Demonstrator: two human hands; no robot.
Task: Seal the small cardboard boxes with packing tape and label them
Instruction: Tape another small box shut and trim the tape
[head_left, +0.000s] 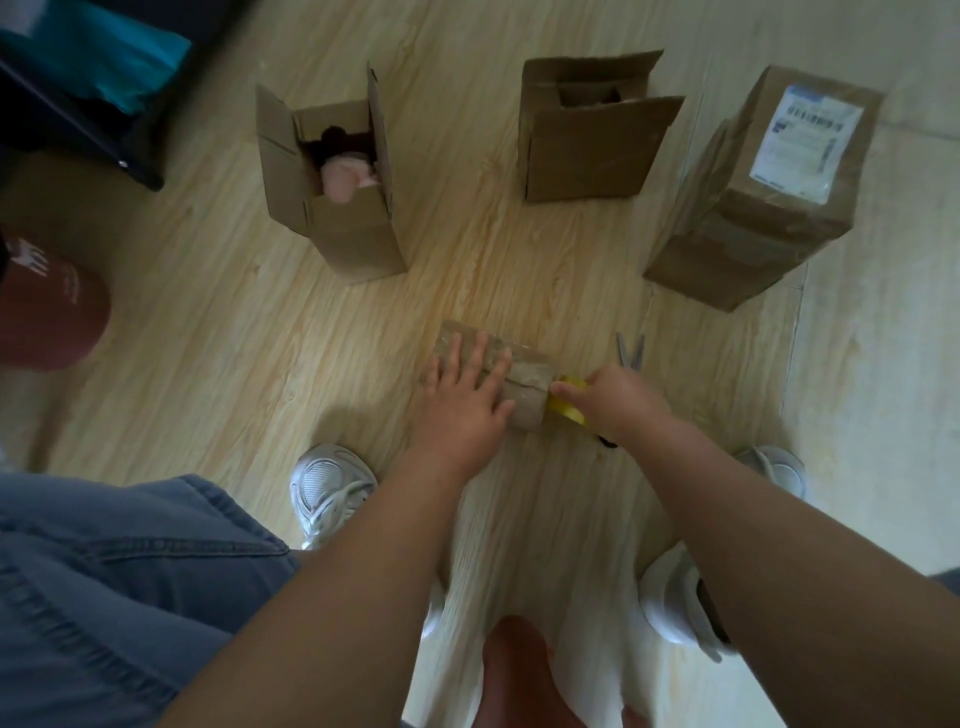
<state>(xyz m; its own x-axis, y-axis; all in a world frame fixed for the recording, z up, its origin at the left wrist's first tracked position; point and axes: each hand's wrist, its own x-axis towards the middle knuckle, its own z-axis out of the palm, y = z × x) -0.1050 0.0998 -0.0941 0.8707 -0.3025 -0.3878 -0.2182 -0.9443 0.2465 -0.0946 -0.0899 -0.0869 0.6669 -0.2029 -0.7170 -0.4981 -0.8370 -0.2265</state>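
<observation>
A small cardboard box (527, 382) lies on its side on the wooden floor, with shiny tape across it. My left hand (462, 397) rests flat on top of it, fingers spread. My right hand (615, 400) grips a yellow tape roll (569, 402) pressed against the box's right end. Behind stand two open boxes: the left one (337, 208) shows something pink inside, the middle one (587, 135) has its flaps up. A closed, taped box (763, 192) with a white shipping label stands at the right.
Scissors (630, 353) lie on the floor just behind my right hand. White sneakers (324, 493) stand on either side of my arms. A dark red cylinder (47, 306) sits at the left, dark furniture with a teal item (104, 57) at the top left.
</observation>
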